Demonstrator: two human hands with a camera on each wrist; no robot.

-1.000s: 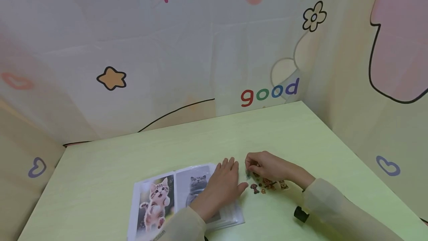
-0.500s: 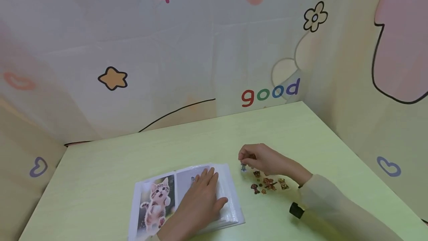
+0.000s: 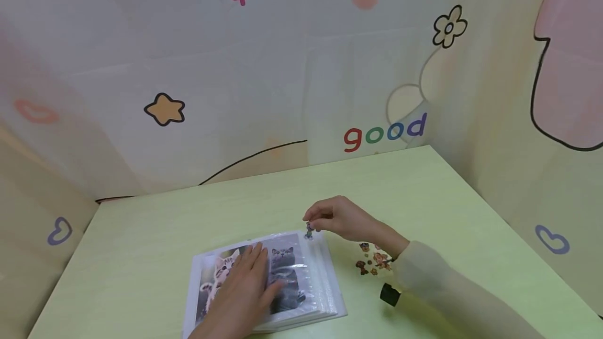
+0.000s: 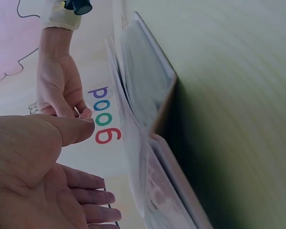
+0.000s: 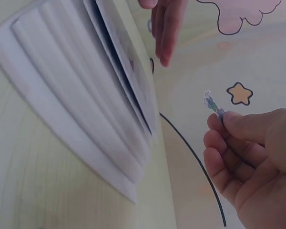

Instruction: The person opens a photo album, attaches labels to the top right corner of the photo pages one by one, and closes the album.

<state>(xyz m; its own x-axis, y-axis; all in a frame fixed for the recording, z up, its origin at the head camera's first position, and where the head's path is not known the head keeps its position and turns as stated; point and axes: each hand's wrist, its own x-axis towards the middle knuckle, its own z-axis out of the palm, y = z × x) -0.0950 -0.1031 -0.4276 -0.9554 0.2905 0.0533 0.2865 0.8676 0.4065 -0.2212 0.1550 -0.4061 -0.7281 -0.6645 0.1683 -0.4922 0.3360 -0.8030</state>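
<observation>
An open photo album lies on the table, with a tabby kitten photo on its left page and a grey cat photo on its right. My left hand is over the left page, fingers straight, covering part of the kitten. In the left wrist view a gap shows between it and the page. My right hand pinches a small clear-edged cartoon sticker between thumb and index finger, above the album's far right corner. The other right fingers curl loosely, as the right wrist view shows.
Several small cartoon stickers lie on the table right of the album, partly hidden by the right forearm. A black camera piece sits by the right sleeve. Printed curtains enclose the table at the back and sides.
My right hand has lifted a sticker from the group and carried it left to the album. My left hand has slid left from the right page to over the kitten photo, uncovering the grey cat.
</observation>
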